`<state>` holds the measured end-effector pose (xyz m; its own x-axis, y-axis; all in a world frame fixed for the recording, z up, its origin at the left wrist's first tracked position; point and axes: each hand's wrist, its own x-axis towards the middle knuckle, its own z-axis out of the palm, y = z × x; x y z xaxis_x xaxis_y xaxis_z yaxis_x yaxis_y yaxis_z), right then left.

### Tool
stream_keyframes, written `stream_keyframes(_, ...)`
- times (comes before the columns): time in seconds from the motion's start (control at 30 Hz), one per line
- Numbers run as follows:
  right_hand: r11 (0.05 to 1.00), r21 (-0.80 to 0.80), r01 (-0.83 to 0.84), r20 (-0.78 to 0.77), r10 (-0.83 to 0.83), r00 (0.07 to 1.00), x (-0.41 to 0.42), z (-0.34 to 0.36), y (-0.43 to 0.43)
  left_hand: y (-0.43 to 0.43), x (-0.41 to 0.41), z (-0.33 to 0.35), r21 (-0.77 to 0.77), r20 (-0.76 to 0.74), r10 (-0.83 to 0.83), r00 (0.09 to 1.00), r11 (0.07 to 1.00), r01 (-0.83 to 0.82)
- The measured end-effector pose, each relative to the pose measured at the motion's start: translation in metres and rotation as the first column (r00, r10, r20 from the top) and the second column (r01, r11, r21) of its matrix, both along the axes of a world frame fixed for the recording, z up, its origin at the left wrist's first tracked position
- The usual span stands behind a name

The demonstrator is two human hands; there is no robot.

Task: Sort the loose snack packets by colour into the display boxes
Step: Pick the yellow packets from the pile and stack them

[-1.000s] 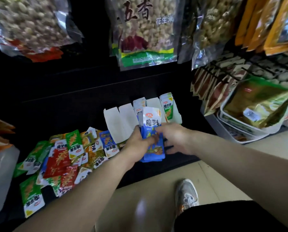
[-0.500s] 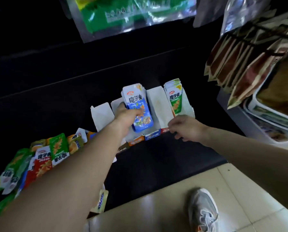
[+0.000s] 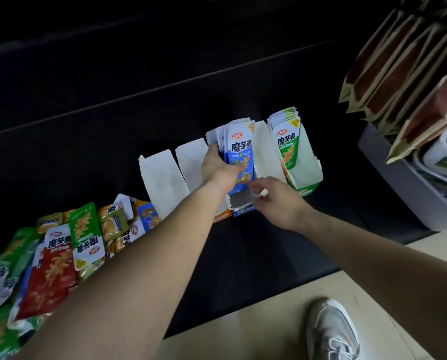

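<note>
In the head view, the left hand (image 3: 218,165) gripped a stack of blue packets (image 3: 239,154). Its thumb lay across the printed face and its fingers curled round the left edge of the stack. The stack stood nearly upright inside the blue display box (image 3: 243,211). Its long axis ran from the front lip of this box up and away toward the dark wall behind, with the top leaning a little back. In front of the stack a grey strip of the box floor showed, so I judged the stack was not yet pushed fully into place.

The right hand (image 3: 274,201) hovered at the front right corner of the same box, fingers bent and tips close to the lower end of the stack. I could not tell whether it pinched the lip or only touched it. It was the hand nearer to the bottom of the stack; the left hand had the middle.

The green packets (image 3: 286,144) stood in their own box near the right of the blue display box. The loose pile (image 3: 69,242) lay well apart to its left and nearer the viewer, beside the left forearm, so the next reach would suit the left arm better.
</note>
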<state>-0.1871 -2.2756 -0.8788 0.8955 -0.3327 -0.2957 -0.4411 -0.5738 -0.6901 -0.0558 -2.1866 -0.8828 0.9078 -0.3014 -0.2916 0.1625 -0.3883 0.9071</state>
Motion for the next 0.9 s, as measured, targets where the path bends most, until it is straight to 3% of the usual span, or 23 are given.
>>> stream_keyframes(0.23,1.0,-0.029,0.002,0.002,-0.002,1.0,-0.003,-0.005,-0.001,0.006,0.001,0.003,0.279,0.248,-0.198,0.948,0.952,0.126)
stream_keyframes(0.47,1.0,-0.018,-0.003,0.011,0.003,1.0,-0.001,-0.01,-0.001,-0.003,0.0,0.003,0.147,0.159,-0.02,0.987,0.989,-0.004)
stream_keyframes(0.67,0.999,-0.045,0.001,0.031,0.0,1.0,0.001,-0.014,-0.002,0.004,-0.002,-0.001,0.318,0.258,-0.195,0.946,0.942,0.107)
stream_keyframes(0.8,0.997,-0.071,-0.022,0.011,0.023,1.0,0.001,-0.013,-0.002,0.01,0.002,0.005,0.35,0.23,-0.286,0.93,0.916,0.195)
stream_keyframes(0.9,0.997,-0.076,-0.028,0.006,0.029,1.0,0.0,-0.011,-0.002,0.015,0.004,0.006,0.388,0.291,-0.315,0.904,0.902,0.189)
